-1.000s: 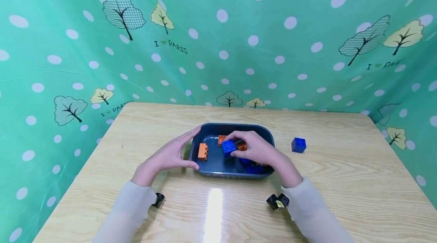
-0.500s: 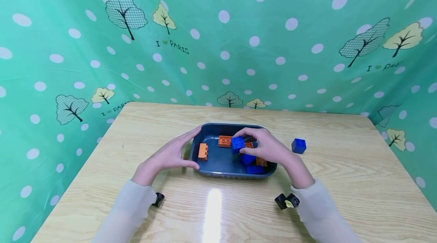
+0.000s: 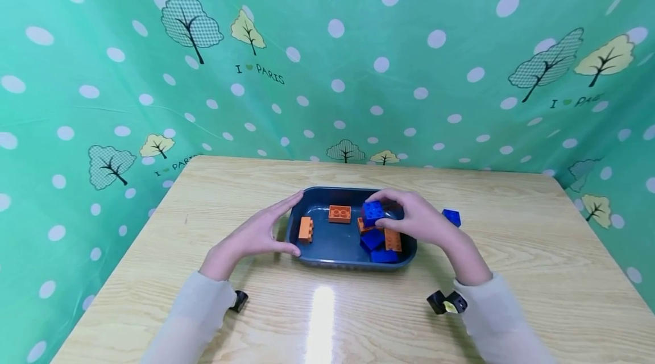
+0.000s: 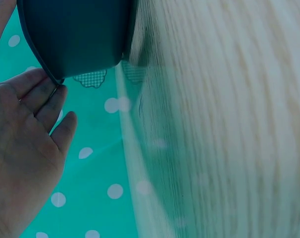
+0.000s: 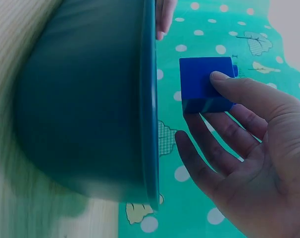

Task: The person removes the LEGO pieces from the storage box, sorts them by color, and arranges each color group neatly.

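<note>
My right hand (image 3: 417, 219) pinches a blue building block (image 3: 373, 213) between thumb and fingers, above the right half of a dark blue tub (image 3: 338, 265). In the right wrist view the block (image 5: 204, 79) is held higher than the tub's rim, studs facing away from the tub. My left hand (image 3: 251, 239) spans the tub's left end, fingers at the far rim and thumb at the near corner. The left wrist view has its fairly straight fingers (image 4: 38, 94) touching the rim. Inside the tub, two orange blocks lie apart on the left, an upright one (image 3: 305, 230) and a hollow-side-up one (image 3: 340, 214).
At the tub's right end, blue blocks (image 3: 384, 256) and orange blocks (image 3: 393, 240) lie heaped together. Another blue block (image 3: 452, 217) stands on the wooden table (image 3: 512, 250) right of the tub, partly behind my right wrist. A green patterned cloth (image 3: 307, 68) hangs behind the table.
My right hand has carried the blue block rightward, from the tub's middle to over the heap, uncovering the orange block behind. My left hand stays at the tub's left end.
</note>
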### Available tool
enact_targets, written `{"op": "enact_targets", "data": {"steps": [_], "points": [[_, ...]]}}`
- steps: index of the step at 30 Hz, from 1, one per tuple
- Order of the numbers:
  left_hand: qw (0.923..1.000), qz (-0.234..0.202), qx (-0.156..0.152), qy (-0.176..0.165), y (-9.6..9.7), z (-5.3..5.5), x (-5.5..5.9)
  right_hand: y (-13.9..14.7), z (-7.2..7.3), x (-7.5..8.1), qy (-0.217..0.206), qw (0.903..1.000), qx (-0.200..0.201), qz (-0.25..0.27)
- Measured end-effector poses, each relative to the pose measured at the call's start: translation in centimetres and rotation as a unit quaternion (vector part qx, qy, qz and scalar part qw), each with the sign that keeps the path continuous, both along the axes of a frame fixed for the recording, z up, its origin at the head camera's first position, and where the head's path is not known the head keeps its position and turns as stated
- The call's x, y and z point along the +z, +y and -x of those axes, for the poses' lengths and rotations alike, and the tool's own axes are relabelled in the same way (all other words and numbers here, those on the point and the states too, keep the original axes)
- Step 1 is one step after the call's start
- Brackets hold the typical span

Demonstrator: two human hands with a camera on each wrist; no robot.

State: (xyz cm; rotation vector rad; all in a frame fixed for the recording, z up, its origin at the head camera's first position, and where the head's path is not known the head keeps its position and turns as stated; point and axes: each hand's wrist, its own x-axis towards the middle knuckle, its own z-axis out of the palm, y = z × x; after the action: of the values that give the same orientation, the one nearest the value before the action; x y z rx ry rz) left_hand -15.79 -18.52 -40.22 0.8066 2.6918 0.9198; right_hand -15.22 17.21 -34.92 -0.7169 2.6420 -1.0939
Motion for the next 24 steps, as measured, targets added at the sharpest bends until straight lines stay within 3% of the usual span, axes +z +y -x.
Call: {"op": "enact_targets", "data": {"steps": [24], "points": [[1.0000,0.002,-0.002,0.005,-0.1,0.1,-0.2,5.2,-0.3,0.0,0.033,0.9983,-0.040,0.028]]}}
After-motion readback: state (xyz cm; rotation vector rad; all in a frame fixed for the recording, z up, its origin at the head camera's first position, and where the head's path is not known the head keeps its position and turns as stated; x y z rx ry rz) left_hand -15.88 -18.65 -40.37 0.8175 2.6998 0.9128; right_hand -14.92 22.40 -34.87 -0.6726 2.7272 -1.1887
